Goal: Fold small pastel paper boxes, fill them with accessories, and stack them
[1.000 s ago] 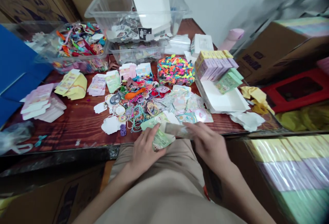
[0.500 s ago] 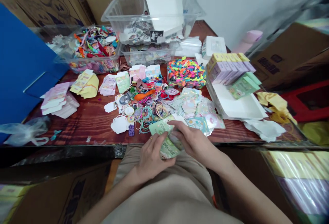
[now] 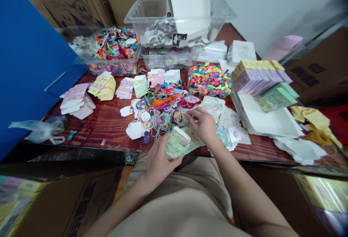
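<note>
One left hand (image 3: pixel 160 157), fingers wrapped around one green carton (image 3: pixel 177 143); one right hand (image 3: pixel 200 125), fingers spread, beside one heap of elastic bands (image 3: pixel 164 124).

right hand (image 3: pixel 200 125) off green carton (image 3: pixel 176 143), over cards (image 3: pixel 213 107)

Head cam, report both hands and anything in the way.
Left hand holding small green printed box. Right hand beside tangled elastic bands. Loose green card by box.
</note>
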A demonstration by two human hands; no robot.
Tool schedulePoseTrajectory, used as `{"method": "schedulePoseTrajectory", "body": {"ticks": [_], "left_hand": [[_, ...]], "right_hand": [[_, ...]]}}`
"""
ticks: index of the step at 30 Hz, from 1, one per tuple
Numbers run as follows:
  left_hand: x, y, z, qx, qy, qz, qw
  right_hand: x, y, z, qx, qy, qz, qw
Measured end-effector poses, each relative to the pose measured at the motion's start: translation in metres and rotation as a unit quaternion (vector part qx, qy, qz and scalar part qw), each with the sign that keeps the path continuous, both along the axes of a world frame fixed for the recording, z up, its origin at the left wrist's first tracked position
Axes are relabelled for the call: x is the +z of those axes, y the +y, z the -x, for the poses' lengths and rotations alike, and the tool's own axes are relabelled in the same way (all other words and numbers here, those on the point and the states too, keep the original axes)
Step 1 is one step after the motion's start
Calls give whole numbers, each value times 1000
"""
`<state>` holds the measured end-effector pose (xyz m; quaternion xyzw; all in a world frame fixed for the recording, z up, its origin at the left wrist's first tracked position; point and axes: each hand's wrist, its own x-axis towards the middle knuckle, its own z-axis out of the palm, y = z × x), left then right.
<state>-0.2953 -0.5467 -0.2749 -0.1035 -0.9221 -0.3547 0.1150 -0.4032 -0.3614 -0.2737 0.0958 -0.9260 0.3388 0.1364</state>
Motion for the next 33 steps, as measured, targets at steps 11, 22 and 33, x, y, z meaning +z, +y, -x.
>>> {"method": "schedulePoseTrajectory", "body": {"ticks": [11, 22, 33], "left_hand": [[-2, -2, 9, -5, 8, 2, 1000], [2, -1, 6, -28, 20, -22, 999], [-7, -2, 8, 3, 9, -19, 1000]], "right_hand": [[33, 5, -15, -3, 21, 241, 970], [6, 13, 3, -21, 54, 219, 974], [33, -4, -39, 95, -89, 326, 936]]}}
